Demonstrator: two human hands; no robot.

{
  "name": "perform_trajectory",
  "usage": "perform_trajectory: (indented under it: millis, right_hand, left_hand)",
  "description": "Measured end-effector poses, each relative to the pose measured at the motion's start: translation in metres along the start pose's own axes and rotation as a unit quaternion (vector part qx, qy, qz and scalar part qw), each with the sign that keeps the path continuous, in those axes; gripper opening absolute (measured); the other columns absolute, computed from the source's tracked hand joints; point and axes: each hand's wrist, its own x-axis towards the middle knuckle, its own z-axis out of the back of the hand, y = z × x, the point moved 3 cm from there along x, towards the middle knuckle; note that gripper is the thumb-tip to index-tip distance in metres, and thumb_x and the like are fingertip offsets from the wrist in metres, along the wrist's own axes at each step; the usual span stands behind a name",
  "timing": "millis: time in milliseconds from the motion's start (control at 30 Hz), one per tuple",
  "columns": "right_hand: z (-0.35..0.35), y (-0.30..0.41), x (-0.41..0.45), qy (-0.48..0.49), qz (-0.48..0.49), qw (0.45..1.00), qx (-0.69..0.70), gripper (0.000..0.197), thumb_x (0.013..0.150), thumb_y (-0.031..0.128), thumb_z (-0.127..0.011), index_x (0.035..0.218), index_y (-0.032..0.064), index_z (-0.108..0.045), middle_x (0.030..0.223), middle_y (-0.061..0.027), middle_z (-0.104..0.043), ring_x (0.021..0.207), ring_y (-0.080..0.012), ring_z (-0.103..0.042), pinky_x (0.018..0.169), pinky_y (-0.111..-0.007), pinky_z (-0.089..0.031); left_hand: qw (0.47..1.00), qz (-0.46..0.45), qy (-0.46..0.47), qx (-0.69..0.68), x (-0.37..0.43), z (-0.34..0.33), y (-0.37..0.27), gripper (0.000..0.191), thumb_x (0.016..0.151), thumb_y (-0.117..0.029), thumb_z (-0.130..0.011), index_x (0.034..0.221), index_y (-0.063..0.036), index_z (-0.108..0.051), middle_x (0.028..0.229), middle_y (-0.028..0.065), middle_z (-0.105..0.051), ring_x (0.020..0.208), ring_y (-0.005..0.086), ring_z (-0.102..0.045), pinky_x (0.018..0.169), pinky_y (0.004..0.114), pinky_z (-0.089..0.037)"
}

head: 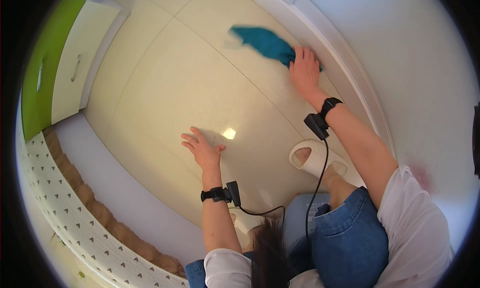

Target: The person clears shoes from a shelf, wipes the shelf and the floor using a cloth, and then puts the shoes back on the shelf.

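Note:
A teal cloth (268, 43) trails over the pale tiled floor (161, 82), its far end blurred. My right hand (305, 69) grips the near end of it, beside the white baseboard (347, 72). Lower and to the left, my left hand (204, 147) hovers over or rests lightly on the tiles, fingers spread and holding nothing; whether it touches the floor I cannot tell. Each wrist wears a black strap with a small black device and a cable.
Green and white drawers (84, 44) stand at the left, near a bed's heart-patterned cover (78, 209) and brown fabric (101, 205). A white slipper (317, 151) is on my foot at the right. A grey-blue object (300, 213) bearing writing lies beneath me.

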Motion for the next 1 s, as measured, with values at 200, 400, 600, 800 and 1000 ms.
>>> perform_trajectory:
  millis: [200, 400, 600, 800, 1000]
  right_hand:
    - [-0.003, 0.028, 0.007, -0.042, 0.233, 0.970, 0.053, 0.057, 0.080, 0.009, -0.062, 0.135, 0.0216, -0.054, 0.143, -0.0090, -0.045, 0.133, -0.0292, -0.039, 0.104, -0.054, -0.035]
    - [-0.025, 0.053, -0.056, 0.106, 0.395, 0.904, 0.128, 0.046, 0.082, 0.004, -0.056, 0.128, 0.0103, -0.057, 0.133, -0.0083, -0.052, 0.122, -0.0294, -0.048, 0.097, -0.048, -0.040]
    - [0.003, 0.018, -0.033, -0.092, 0.109, 0.985, 0.096, 0.045, 0.084, -0.001, -0.052, 0.128, 0.0077, -0.057, 0.133, -0.0153, -0.052, 0.116, -0.0344, -0.052, 0.094, -0.045, -0.042]
    - [-0.009, 0.021, -0.073, 0.038, 0.302, 0.935, 0.182, 0.039, 0.082, -0.002, -0.055, 0.118, 0.0086, -0.062, 0.120, -0.0149, -0.058, 0.107, -0.0345, -0.056, 0.089, -0.044, -0.046]
    - [0.004, -0.014, -0.040, -0.088, 0.095, 0.986, 0.109, 0.039, 0.083, -0.001, -0.055, 0.120, 0.0092, -0.062, 0.126, -0.0132, -0.054, 0.119, -0.0334, -0.051, 0.097, -0.047, -0.041]
  left_hand:
    - [0.999, 0.017, 0.027, 0.031, 0.003, 0.003, -0.012, 0.126, 0.058, -0.024, -0.093, 0.153, -0.0096, -0.011, 0.157, 0.0310, -0.004, 0.143, 0.0519, -0.013, 0.100, 0.046, -0.050]
    - [0.997, 0.044, 0.040, 0.046, 0.002, 0.008, -0.010, 0.128, 0.056, -0.023, -0.094, 0.153, -0.0093, -0.012, 0.157, 0.0312, -0.006, 0.143, 0.0517, -0.014, 0.100, 0.046, -0.049]
    - [0.998, 0.032, 0.025, 0.042, -0.003, 0.005, -0.002, 0.128, 0.054, -0.019, -0.094, 0.152, -0.0095, -0.013, 0.156, 0.0311, -0.007, 0.142, 0.0526, -0.016, 0.100, 0.046, -0.049]
    - [0.997, 0.054, 0.029, 0.040, 0.004, 0.004, -0.001, 0.125, 0.056, -0.012, -0.093, 0.153, -0.0113, -0.013, 0.158, 0.0290, -0.002, 0.144, 0.0494, -0.011, 0.095, 0.043, -0.053]
    - [0.999, 0.031, 0.014, 0.023, 0.001, 0.006, -0.006, 0.128, 0.054, -0.018, -0.094, 0.153, -0.0114, -0.013, 0.157, 0.0310, -0.006, 0.142, 0.0532, -0.016, 0.100, 0.047, -0.049]
